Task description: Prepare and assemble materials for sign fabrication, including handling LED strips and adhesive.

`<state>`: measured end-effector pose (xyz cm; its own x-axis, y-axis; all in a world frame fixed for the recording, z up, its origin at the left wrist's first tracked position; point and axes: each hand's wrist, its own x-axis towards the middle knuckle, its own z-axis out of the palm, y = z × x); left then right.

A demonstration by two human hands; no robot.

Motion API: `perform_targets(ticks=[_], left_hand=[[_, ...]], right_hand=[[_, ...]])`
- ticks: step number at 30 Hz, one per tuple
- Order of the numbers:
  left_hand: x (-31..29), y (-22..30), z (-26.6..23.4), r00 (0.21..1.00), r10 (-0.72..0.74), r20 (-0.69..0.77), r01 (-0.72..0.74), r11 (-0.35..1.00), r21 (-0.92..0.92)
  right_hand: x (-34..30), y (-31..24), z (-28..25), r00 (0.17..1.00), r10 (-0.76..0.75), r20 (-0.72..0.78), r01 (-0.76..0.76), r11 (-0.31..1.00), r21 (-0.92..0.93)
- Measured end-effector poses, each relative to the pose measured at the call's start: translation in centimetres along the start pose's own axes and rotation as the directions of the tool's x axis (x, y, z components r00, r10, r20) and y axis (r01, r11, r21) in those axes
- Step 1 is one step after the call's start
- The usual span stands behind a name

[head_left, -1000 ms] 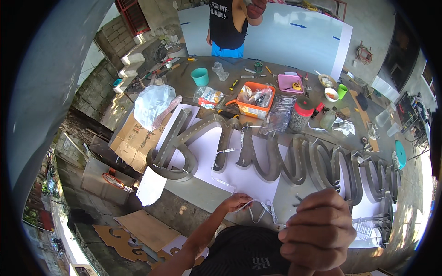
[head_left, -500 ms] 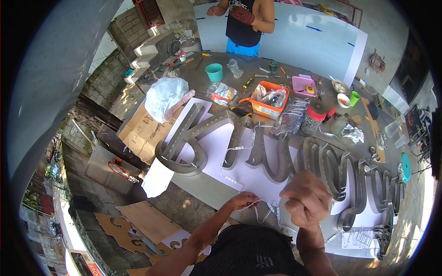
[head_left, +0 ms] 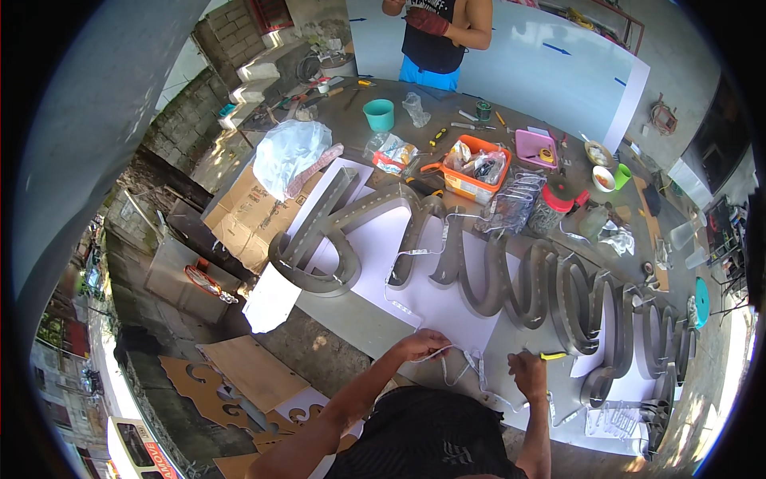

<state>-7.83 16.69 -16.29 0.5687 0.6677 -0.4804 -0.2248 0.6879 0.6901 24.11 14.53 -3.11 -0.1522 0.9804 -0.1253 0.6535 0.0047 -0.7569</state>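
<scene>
Near the front edge of the table, my left hand (head_left: 424,343) pinches a thin white LED strip (head_left: 471,359), which trails in loops to the right. My right hand (head_left: 528,375) is closed and low over the table, right of those loops; what its fingers hold, if anything, is hidden. A small yellow-handled tool (head_left: 553,356) shows against its right side, and I cannot tell whether it is gripped. Beyond both hands stands a row of grey metal channel letters (head_left: 479,291) shaped like script, dotted along the inner walls. More white strip (head_left: 399,306) hangs among them.
Across the table stands a person (head_left: 435,36) wearing a dark red glove. An orange basket (head_left: 471,190), a red-lidded jar (head_left: 550,209), a pink tray (head_left: 536,150) and a teal pot (head_left: 379,116) sit beyond the letters. Cardboard (head_left: 251,219) lies left; cut-out sheets (head_left: 259,379) lie lower left.
My right hand has dropped from a raised fist to the table and looks smaller. The yellow-handled tool now shows beside it. My left hand stays at the strip.
</scene>
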Motion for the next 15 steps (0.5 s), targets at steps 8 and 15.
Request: perform_targets(ticks=[8,15], left_hand=[[-0.1,0.4,0.4,1.0,-0.003,-0.02,0.003,1.0,0.015],[-0.2,0.2,0.5,0.998,-0.037,-0.059,0.038,0.999,0.023]], right_hand=[[-7.7,7.6,2.7,0.92,0.324,0.221,-0.147,0.807,-0.572],[-9.7,7.7,4.4,0.904,0.409,0.128,-0.318,0.84,-0.44]])
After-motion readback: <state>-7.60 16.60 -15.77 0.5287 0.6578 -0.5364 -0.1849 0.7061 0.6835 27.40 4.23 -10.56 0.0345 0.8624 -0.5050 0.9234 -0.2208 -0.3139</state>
